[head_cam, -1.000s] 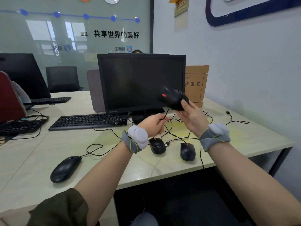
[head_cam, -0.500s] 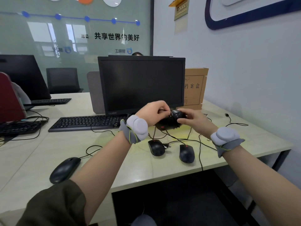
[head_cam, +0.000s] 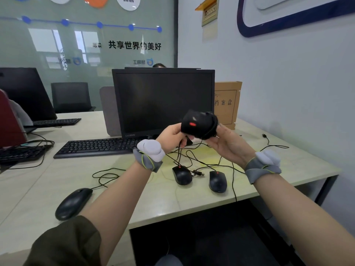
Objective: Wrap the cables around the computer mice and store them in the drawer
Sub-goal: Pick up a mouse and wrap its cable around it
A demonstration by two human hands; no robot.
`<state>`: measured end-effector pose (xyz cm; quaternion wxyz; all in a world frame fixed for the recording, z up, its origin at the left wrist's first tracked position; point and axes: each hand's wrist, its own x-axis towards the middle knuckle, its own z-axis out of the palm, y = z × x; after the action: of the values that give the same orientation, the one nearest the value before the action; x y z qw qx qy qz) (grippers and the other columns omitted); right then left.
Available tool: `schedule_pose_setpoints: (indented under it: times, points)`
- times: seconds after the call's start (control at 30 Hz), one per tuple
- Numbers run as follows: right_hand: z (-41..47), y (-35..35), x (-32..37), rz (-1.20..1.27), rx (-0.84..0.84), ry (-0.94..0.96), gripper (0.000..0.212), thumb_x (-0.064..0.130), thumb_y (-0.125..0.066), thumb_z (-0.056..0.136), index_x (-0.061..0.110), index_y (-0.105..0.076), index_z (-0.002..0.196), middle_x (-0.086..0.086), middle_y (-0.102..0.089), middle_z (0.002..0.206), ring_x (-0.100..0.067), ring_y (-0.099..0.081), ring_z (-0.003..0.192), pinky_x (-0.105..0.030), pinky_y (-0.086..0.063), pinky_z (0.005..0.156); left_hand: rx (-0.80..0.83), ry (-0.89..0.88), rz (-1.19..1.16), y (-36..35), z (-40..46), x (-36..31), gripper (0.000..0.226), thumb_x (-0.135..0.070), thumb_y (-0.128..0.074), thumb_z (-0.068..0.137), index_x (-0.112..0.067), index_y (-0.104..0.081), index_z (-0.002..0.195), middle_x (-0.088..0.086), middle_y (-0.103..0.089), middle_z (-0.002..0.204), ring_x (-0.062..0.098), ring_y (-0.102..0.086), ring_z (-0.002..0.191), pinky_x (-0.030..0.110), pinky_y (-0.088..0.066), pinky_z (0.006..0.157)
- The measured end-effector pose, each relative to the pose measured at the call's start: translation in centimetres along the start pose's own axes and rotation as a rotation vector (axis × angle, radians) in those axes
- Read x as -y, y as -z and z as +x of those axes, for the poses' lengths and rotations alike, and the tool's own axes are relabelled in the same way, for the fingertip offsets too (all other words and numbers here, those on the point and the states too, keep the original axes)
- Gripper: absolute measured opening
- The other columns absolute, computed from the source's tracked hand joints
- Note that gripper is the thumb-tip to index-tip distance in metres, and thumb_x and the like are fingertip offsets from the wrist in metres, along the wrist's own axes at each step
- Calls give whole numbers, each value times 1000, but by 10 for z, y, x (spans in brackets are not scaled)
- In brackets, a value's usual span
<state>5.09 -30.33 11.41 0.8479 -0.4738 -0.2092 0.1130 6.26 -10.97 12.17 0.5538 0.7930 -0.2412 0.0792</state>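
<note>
The desk [head_cam: 192, 204] is left carrying the waiting work, clear of the wrapping above it. A mouse [head_cam: 197, 124] is held raised before the monitor [head_cam: 163, 100], so that loose cable [head_cam: 179, 152] hangs free for winding. It is gripped from the right by the right hand [head_cam: 228, 143], fingers curled around the body where turns are already seen. The cable is pinched near the mouse by the left hand [head_cam: 171, 137], apparently to feed the next turn. Two more mice [head_cam: 182, 175] [head_cam: 218, 181] are seen below, cords unwrapped. No drawer is in view.
</note>
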Motion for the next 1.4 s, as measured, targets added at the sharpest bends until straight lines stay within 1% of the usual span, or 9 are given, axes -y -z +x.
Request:
schedule_pose_setpoints:
  times: [0.17,0.37,0.53,0.7,0.9,1.07,1.13,1.3,1.4]
  points:
    - [16,-1,-2,123,-238,169,23,14,-43,96,9,-53,116,-6,-64,109,-22,-60,106,-33,-50,96,194,153,245,-13,-5,-3,30,-20,-32,99,-20,-51,123,-6,-56,67,8,-40,44,15,-37,43]
    - [15,12,-2,-312,-532,259,35,8,-52,92,5,-50,127,-13,-56,118,-25,-53,113,-30,-46,94,398,65,641,-15,-12,-19,25,-32,-40,96,-25,-61,107,-7,-57,73,12,-54,65,20,-46,64]
    - [3,23,-1,-788,-442,170,35,12,-58,89,8,-56,124,-12,-60,117,-25,-57,109,-28,-51,88,218,-97,756,-2,-4,-28,23,-38,-44,94,-30,-64,101,-13,-59,94,12,-57,89,29,-48,80]
    - [-7,16,6,-1100,-159,16,39,15,-61,87,15,-56,126,-7,-63,119,-19,-58,109,-31,-46,99,165,-197,674,7,4,-29,9,-29,-57,88,-26,-64,93,-14,-52,91,3,-54,84,18,-43,78]
    - [-17,8,3,-494,122,-175,37,9,-59,80,12,-56,117,6,-72,100,-7,-67,94,-19,-54,78,201,-154,202,14,0,-22,17,-23,-66,82,-39,-62,77,-17,-62,78,-10,-54,64,4,-42,61]
    - [-10,5,-1,-91,78,-81,43,17,-53,84,9,-51,126,-5,-66,111,-19,-64,100,-31,-53,92,82,5,-314,8,-3,2,36,0,-50,90,-30,-71,84,-10,-68,74,7,-62,69,17,-50,61]
    - [-4,1,-1,-4,-9,2,31,13,-43,93,10,-52,123,-5,-67,109,-20,-64,101,-31,-50,94,23,70,-284,2,-3,10,35,-1,-45,92,-24,-68,79,-11,-58,58,5,-45,52,13,-35,47]
    - [8,-6,-4,-25,-312,171,14,12,-49,94,13,-61,102,-4,-69,97,-18,-66,93,-26,-56,83,76,137,73,-15,-3,6,35,-17,-42,96,-27,-45,130,-6,-54,63,5,-37,43,12,-34,40]
    - [10,-2,-9,-209,-393,223,17,11,-51,93,16,-59,107,-3,-64,104,-21,-57,107,-27,-51,89,154,214,314,-19,-2,-3,23,-25,-42,95,-16,-54,113,-7,-57,62,11,-41,44,16,-36,40]
